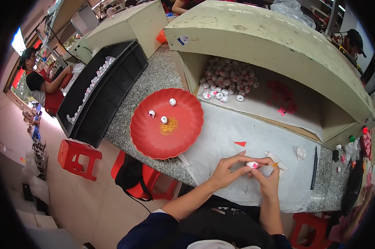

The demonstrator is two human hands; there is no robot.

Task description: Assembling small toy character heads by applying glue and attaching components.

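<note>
White with a pink patch, the small piece [252,165] is up over the desk [156,74], fingers of the left hand [229,170] and right hand [269,180] clamped on it; a red plate [148,139] sits well left, bearing three similar pieces [164,120].

The small white-and-pink piece [252,165] at lower right looks smooth and shiny. The round, wavy-edged red plate [148,139] in the middle looks like shiny plastic. The long black bin [109,101] at upper left looks like duller plastic. The flat white sheet [220,122], right of the middle, looks like matt paper.
</note>
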